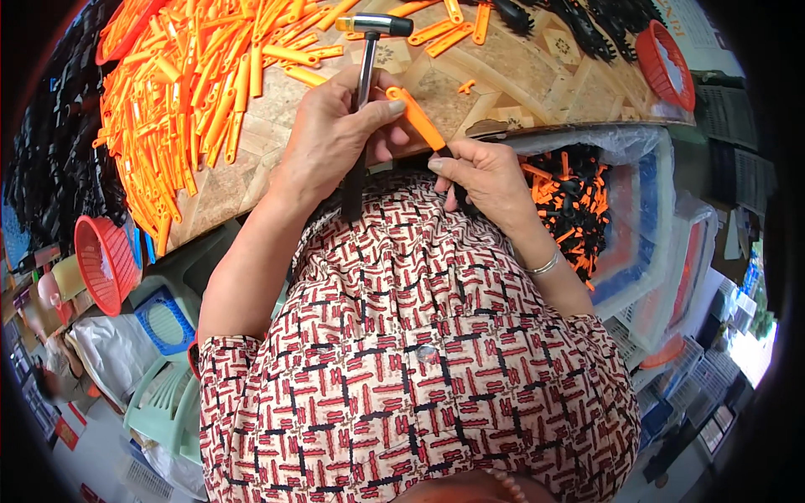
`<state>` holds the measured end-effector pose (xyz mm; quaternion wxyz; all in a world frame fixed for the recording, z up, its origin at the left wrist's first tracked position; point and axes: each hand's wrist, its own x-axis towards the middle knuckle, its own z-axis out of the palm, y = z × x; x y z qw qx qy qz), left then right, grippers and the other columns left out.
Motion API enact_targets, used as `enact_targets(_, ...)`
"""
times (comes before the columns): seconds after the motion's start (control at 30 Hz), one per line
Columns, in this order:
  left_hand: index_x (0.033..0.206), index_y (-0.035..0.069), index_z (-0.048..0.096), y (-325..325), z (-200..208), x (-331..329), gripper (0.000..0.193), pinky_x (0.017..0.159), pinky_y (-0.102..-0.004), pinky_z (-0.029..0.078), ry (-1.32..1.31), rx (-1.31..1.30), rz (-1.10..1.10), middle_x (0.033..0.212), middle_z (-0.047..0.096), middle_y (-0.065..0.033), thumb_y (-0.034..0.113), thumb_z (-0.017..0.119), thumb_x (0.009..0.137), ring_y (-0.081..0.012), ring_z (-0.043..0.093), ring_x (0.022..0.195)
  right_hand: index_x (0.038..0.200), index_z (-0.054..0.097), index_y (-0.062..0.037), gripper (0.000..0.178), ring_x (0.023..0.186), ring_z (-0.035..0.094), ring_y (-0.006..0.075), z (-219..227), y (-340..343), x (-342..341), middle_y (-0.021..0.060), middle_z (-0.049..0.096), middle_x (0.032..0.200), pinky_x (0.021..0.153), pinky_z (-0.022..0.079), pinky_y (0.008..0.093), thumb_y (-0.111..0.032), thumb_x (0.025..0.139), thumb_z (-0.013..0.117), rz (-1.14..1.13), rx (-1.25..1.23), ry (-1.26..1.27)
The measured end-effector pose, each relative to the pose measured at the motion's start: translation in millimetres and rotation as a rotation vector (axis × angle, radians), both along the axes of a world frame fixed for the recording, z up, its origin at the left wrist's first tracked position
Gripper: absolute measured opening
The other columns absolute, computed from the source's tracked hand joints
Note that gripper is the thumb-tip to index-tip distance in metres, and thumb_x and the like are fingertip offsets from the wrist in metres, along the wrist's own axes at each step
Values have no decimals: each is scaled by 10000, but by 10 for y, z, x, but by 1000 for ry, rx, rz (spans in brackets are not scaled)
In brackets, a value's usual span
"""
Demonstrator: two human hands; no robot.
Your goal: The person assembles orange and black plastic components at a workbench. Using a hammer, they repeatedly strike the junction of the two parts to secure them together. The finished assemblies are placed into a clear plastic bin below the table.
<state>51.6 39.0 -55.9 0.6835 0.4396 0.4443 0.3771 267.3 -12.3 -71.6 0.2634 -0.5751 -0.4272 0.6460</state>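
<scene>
My left hand [327, 134] is closed around a small hammer [366, 67], whose metal shaft stands up past the fingers and whose black grip hangs below them. Its thumb also presses on the upper end of an orange plastic handle [419, 122], slim and with a hole at the tip. At the handle's lower end, my right hand [486, 176] pinches it between thumb and fingers. Something dark shows at that end, mostly covered by the fingers. The handle slants down from left to right, just off the table's near edge.
A large heap of orange handles [189, 92] covers the table's left. Black toothed parts [587, 29] lie at the far right beside a red basket [667, 67]. A lined crate [641, 210] at my right holds orange and black pieces. Another red basket [107, 264] is at left.
</scene>
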Motion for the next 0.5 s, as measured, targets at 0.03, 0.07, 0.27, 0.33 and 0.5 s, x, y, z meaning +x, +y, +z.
enact_targets(0.03,1137,10,605,20,-59,30,197,503,-177,482,36,10,9,790,678,-45,99,674,975,-72,639,616,881,699,36,154,516,598,81,-48,-16,32,33,668,692,470,469,226,-103,948,698,21,6,10)
enact_targets(0.07,1136,11,606,37,-116,57,197,500,-177,478,72,20,19,790,678,-43,104,675,976,-70,633,612,884,698,36,152,517,598,81,-55,-35,42,35,669,693,470,469,227,-103,947,698,9,3,24)
enact_targets(0.27,1141,12,610,63,-130,132,220,490,-183,470,219,23,5,792,681,-32,135,687,975,-65,623,608,888,695,38,147,513,600,82,-163,-72,25,40,667,673,470,471,231,-100,940,700,-25,17,110)
enact_targets(0.33,1144,13,612,58,-140,132,231,490,-188,472,243,19,10,791,679,-29,143,693,971,-65,624,610,887,697,40,158,510,604,85,-153,-65,22,45,674,670,470,474,236,-107,942,698,-10,25,95)
enact_targets(0.5,1146,14,618,68,-105,151,246,500,-207,486,349,49,-1,792,677,-25,159,704,967,-67,625,613,910,710,41,266,490,607,101,-208,-22,35,64,687,655,467,475,247,-208,992,666,25,43,83)
